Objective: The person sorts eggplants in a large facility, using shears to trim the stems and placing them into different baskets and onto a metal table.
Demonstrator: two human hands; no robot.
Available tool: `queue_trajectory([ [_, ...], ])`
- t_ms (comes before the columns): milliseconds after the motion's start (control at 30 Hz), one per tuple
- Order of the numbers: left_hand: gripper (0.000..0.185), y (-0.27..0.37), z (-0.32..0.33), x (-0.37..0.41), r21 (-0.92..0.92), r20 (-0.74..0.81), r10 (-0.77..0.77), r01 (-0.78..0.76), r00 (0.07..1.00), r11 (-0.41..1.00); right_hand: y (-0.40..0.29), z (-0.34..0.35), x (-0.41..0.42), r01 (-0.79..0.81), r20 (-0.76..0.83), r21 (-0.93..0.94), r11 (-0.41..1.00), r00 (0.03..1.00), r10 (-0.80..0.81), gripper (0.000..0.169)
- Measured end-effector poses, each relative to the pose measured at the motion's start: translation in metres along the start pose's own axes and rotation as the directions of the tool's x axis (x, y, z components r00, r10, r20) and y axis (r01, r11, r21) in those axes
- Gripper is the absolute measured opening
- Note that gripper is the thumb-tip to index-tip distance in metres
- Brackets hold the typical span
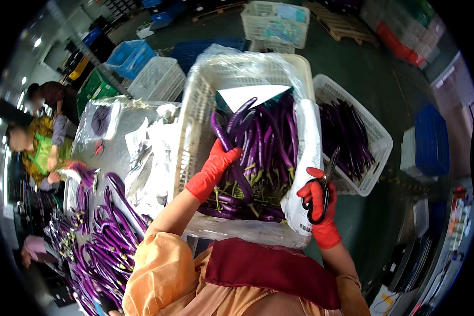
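Note:
My left hand (212, 172), in a red rubber glove, grips a long purple eggplant (242, 185) over a white plastic crate (186, 134). The eggplant's stem end points down towards me. Many more eggplants (262, 138) lie in the crate, most with their green stems facing me; several lie crosswise near the front. Black-handled scissors (331, 166) are in my right hand (326, 215), also gloved in red. Their blades point up and away, beside the crate's right wall. Clear plastic film and printed paper (306, 158) line the crate's edges.
Another white crate (373, 136) with eggplants stands at the right. A metal table (116, 158) on the left bears a heap of eggplants (106, 241), paper and red-handled snips (99, 148). Beyond it, a person in a green apron (43, 150) holds eggplants. Other people are nearby.

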State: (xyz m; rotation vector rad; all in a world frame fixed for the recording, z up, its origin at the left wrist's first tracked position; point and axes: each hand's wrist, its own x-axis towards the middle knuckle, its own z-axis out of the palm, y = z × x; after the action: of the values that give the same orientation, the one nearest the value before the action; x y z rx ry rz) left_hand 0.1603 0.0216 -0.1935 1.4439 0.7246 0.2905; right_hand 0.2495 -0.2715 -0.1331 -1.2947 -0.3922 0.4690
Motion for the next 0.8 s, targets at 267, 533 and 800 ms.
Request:
queue_trajectory([
  [267, 0.060, 0.064, -0.012, -0.064, -0.455, 0.074, 0.109, -0.064, 0.991, 0.888, -0.018, 0.055, 0.021, -0.039, 0.220, -0.185, 0.982, 0.972, 0.080, 0.034],
  [533, 0.056, 0.071, 0.004, -0.081, -0.594, 0.111, 0.331, -0.204, 0.937, 0.778, -0.003, 0.137, 0.049, 0.128, 0.340, -0.101, 0.987, 0.937, -0.086, 0.045],
  [800, 0.066, 0.105, -0.024, -0.095, -0.815, 0.313, 0.445, -0.003, 0.839, 0.579, -0.015, 0.147, 0.076, -0.142, 0.501, 0.233, 0.962, 0.866, 0.006, 0.046],
])
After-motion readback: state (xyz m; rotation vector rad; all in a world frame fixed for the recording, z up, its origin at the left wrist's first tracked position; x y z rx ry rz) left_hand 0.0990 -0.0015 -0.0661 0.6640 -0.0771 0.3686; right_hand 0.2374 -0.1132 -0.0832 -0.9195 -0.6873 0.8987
